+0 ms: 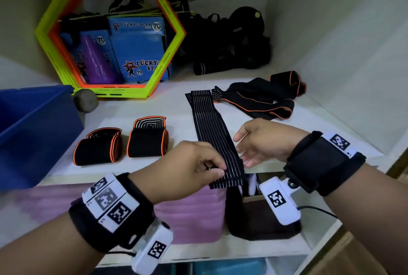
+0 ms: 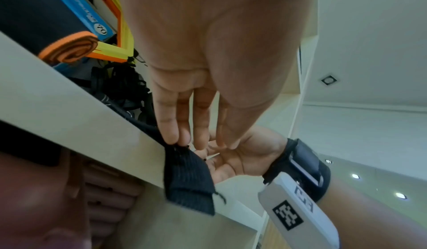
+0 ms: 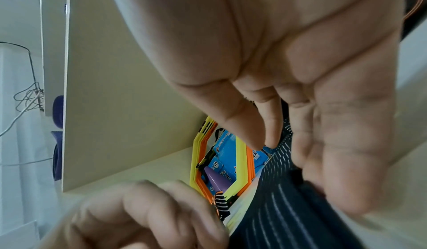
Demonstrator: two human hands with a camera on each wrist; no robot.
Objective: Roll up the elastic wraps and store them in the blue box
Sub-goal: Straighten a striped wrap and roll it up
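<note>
Striped wrap (image 1: 217,140) lies lengthwise at frame centre, its near end overhanging the shelf (image 1: 154,109) edge, pinched by the left hand (image 1: 192,166); the right hand (image 1: 262,142) hovers relaxed, empty. A loose start could let the roll skew. Two rolls (image 1: 123,144) and the blue box (image 1: 33,133) sit farther left.

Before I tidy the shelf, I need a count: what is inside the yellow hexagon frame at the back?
Through the yellow hexagon frame show blue Lucky Star boxes, a purple cone and black straps. Anything behind the boxes is hidden.
</note>
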